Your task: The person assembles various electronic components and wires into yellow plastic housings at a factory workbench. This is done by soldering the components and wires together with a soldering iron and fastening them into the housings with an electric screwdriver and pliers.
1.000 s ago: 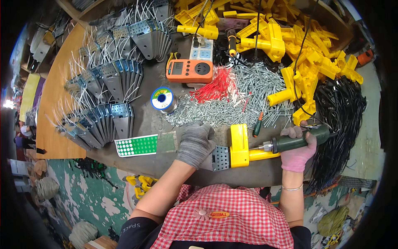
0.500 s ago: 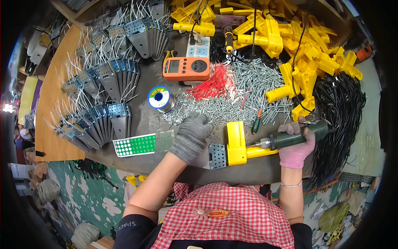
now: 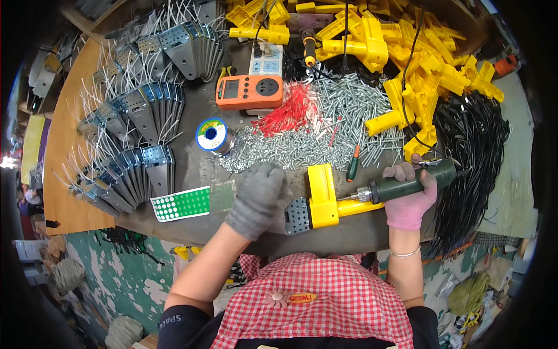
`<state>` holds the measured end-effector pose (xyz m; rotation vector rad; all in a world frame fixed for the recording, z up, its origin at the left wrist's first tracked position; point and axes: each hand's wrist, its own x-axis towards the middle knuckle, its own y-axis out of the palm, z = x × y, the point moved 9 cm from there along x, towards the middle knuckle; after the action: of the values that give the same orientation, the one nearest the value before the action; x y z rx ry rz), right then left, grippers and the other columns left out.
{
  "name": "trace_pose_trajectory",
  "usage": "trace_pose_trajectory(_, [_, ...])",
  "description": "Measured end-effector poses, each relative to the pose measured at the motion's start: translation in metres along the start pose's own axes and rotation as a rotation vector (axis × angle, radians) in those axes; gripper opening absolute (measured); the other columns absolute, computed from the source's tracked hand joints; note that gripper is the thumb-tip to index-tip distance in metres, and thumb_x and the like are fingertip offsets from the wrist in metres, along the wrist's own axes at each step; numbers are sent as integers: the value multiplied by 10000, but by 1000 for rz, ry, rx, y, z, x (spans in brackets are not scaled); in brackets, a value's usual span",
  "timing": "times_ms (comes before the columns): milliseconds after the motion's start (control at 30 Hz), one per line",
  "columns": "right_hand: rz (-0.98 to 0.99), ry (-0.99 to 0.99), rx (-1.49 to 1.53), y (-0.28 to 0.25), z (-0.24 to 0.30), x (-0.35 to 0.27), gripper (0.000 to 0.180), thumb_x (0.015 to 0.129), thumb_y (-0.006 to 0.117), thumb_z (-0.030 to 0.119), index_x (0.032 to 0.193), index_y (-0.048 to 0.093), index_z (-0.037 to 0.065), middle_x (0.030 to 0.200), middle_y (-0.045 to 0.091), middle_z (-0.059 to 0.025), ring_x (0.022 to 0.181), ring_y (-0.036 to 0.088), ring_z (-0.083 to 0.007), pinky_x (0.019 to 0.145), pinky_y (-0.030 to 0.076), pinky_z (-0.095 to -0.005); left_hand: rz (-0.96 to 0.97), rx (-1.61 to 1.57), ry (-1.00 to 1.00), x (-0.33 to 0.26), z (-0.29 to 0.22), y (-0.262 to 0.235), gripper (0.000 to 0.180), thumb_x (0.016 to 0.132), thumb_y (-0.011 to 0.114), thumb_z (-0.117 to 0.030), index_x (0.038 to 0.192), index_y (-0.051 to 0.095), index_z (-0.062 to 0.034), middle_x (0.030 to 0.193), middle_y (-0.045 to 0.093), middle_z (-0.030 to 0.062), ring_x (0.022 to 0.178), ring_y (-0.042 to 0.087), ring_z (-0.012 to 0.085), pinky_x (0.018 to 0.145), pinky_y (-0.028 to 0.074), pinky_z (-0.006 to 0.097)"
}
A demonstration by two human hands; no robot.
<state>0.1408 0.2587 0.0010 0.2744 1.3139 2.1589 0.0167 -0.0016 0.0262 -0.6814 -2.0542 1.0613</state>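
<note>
My left hand (image 3: pixel 261 198), in a grey knit glove, is closed over the grey end of a metal plate; its fingertips are partly hidden. The plate's perforated part (image 3: pixel 297 216) meets a yellow plastic handle (image 3: pixel 323 195) lying crosswise near the table's front edge. My right hand (image 3: pixel 411 198), in a pink glove, grips a dark green electric screwdriver (image 3: pixel 407 185). The driver lies level, its bit pointing left at the yellow handle. Just beyond the left hand spread loose nuts (image 3: pixel 238 156). A small hand screwdriver (image 3: pixel 353 164) with a green and orange grip lies beyond the driver.
Screws (image 3: pixel 354 110) and red wires (image 3: pixel 288 110) are heaped mid-table, beside a solder spool (image 3: pixel 211 136) and an orange meter (image 3: pixel 250 92). Fanned metal plates (image 3: pixel 160 110) stand left. Yellow handles (image 3: pixel 430 75) and black cables (image 3: pixel 471 168) pile up right. A green sticker sheet (image 3: pixel 192 202) lies nearby.
The whole view has shifted slightly left. My left hand has drawn back a little from the loose nuts, its fingers curled more tightly. The electric screwdriver keeps about the same place against the yellow handle.
</note>
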Motion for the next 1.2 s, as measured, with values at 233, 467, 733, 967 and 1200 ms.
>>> trace_pose_trajectory(233, [-18,-6,13,4,-2,0,337,829,682,241,1114,586,88,761,458,18,721,447,-150,815,401,-366,-137,-586,-323,-49,-4,7,215,794,784,-17,963,673,-90,759,610,-52,604,457,5,538,416,181])
trace_pose_trajectory(467, [-10,10,60,1,-2,-2,294,820,688,229,1062,577,105,743,424,25,701,418,-144,806,400,-368,-172,-511,-136,-42,-14,1,281,753,812,-38,986,673,-111,825,666,-15,572,536,67,552,491,244])
trace_pose_trajectory(733, [5,-10,41,2,-2,-1,303,824,696,242,1061,576,97,726,413,29,684,416,-146,794,408,-373,-111,-550,-126,-32,-17,0,311,722,821,-15,964,643,-96,801,621,8,586,554,97,562,485,258])
trace_pose_trajectory(967, [-4,-17,31,1,-3,0,309,829,693,253,1068,576,94,724,412,29,685,415,-145,806,416,-380,-117,-550,-79,-33,-18,-3,309,725,795,25,972,648,-87,825,626,34,614,554,112,572,477,276])
trace_pose_trajectory(1200, [17,11,71,-2,-5,1,296,828,692,238,1063,577,100,729,407,33,682,402,-138,809,412,-375,-156,-473,34,-37,-25,3,321,732,771,50,999,649,-80,862,644,51,668,587,168,613,494,311])
